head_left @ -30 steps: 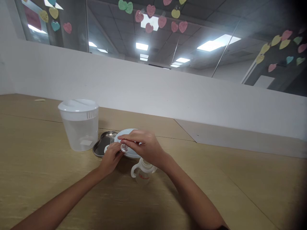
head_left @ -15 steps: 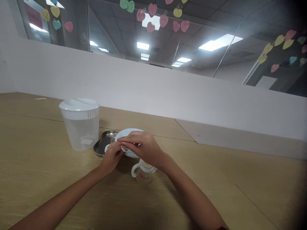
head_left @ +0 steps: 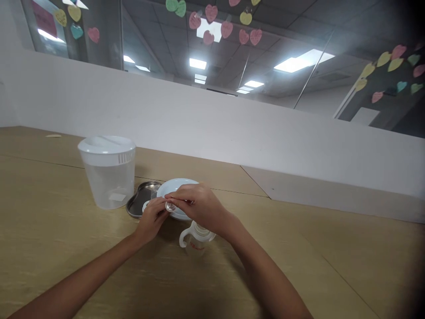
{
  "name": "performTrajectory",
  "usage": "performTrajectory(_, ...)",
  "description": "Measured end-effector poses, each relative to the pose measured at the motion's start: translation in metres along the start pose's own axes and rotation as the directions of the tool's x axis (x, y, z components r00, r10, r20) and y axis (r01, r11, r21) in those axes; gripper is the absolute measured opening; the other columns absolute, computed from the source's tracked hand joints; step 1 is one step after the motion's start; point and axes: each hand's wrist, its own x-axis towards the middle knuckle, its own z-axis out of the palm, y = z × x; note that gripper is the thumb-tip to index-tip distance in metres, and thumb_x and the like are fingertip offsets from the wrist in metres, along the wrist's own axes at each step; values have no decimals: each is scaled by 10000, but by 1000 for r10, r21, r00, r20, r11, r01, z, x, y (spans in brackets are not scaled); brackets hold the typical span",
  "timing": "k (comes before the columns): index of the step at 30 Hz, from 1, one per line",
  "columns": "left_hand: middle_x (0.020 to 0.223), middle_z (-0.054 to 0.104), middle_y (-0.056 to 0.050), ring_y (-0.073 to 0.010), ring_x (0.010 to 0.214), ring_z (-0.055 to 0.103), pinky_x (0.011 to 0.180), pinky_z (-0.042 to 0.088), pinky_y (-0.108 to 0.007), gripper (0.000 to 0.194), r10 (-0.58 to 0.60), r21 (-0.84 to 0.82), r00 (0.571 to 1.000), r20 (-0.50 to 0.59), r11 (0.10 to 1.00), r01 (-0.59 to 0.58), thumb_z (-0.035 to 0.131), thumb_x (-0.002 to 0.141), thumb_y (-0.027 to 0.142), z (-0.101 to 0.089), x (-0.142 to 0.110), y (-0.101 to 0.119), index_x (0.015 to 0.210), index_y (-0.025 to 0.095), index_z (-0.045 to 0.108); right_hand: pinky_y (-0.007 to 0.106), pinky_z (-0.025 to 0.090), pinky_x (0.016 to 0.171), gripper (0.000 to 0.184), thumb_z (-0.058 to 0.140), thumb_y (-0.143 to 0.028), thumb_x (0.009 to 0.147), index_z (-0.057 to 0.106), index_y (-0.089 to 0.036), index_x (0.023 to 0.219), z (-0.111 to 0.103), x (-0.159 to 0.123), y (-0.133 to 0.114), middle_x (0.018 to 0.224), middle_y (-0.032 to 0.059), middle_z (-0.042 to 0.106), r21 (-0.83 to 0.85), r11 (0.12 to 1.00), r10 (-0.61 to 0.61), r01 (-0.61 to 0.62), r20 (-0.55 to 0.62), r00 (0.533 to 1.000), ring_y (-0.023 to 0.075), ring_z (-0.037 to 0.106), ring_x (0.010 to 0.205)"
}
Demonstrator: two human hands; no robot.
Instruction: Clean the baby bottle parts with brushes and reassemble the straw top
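Observation:
My left hand [head_left: 152,220] and my right hand [head_left: 198,206] meet over a white plate [head_left: 175,187], and the fingertips of both close on a small clear silicone teat [head_left: 170,206]. A white ring [head_left: 145,206] shows at the outer side of my left fingers, but I cannot tell if it joins the teat. Just below my right wrist stands a small baby bottle with white handles [head_left: 195,239], its top partly hidden by that hand.
A kidney-shaped steel tray [head_left: 141,199] lies under the plate's left side. A translucent plastic jug with a white lid [head_left: 108,173] stands to its left. All this rests on a light wooden table [head_left: 299,257], backed by a white partition [head_left: 212,124].
The whole view has tilted slightly as my head moved. My hands stay together on the clear teat, with no visible change in hold.

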Motion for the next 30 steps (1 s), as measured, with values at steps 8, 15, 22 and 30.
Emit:
performTrajectory(8, 879, 681, -40, -214, 854, 580, 810, 455, -357, 318, -50, 3, 999, 4, 999, 50, 426, 885, 406, 1, -2, -2, 893, 235, 694, 198, 329, 555, 194, 543, -119, 858, 696, -157, 744, 1, 1, -5, 650, -3, 632, 13, 1000, 13, -14, 66, 998, 79, 490, 568)
performTrajectory(15, 919, 680, -46, -208, 887, 581, 814, 448, -342, 296, -66, -26, 998, -11, 998, 65, 448, 875, 396, -2, 2, 3, 896, 202, 671, 197, 377, 563, 160, 568, -177, 854, 718, -157, 801, 4, 2, 2, 707, 19, 696, 91, 993, 83, -81, -26, 996, 90, 565, 602)
performTrajectory(22, 1006, 664, -43, -180, 966, 562, 867, 419, -303, 263, -88, -52, 996, -9, 995, 87, 447, 895, 364, -7, 6, 9, 970, 202, 640, 210, 469, 578, 205, 527, -216, 870, 720, -163, 825, -5, 3, 6, 723, 25, 698, 255, 943, 275, -212, -246, 929, 104, 609, 618)
performTrajectory(30, 968, 669, -39, -176, 922, 565, 840, 430, -296, 251, -63, -45, 998, -19, 997, 62, 444, 896, 352, -8, 8, 13, 939, 198, 637, 206, 482, 538, 244, 506, -266, 871, 713, -153, 809, -3, 3, 11, 665, 27, 677, 307, 914, 344, -265, -243, 907, 106, 597, 578)
